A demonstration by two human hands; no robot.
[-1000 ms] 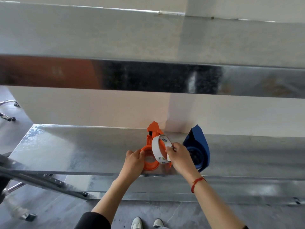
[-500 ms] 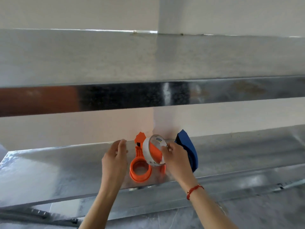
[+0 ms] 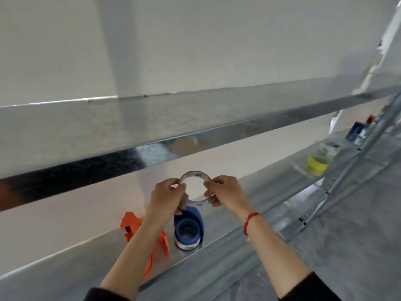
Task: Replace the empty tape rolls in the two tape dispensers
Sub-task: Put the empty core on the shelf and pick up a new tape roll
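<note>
Holding a tape roll (image 3: 196, 201) up between them, both hands pinch its rim: the left hand (image 3: 167, 196) grips the left side and the right hand (image 3: 225, 192) grips the right side, fingers curled round the thin ring. The roll hangs in the air above the metal shelf (image 3: 65, 276), with its open centre facing the camera. Below the hands, a blue tape dispenser (image 3: 191, 222) lies on the shelf, a roll seated in its hub. Just left of it lies an orange tape dispenser (image 3: 132, 224), partly hidden under the left forearm. A red bracelet (image 3: 249, 220) circles the right wrist. Far to the right, a yellow tape roll (image 3: 316, 167) sits on the same shelf.
</note>
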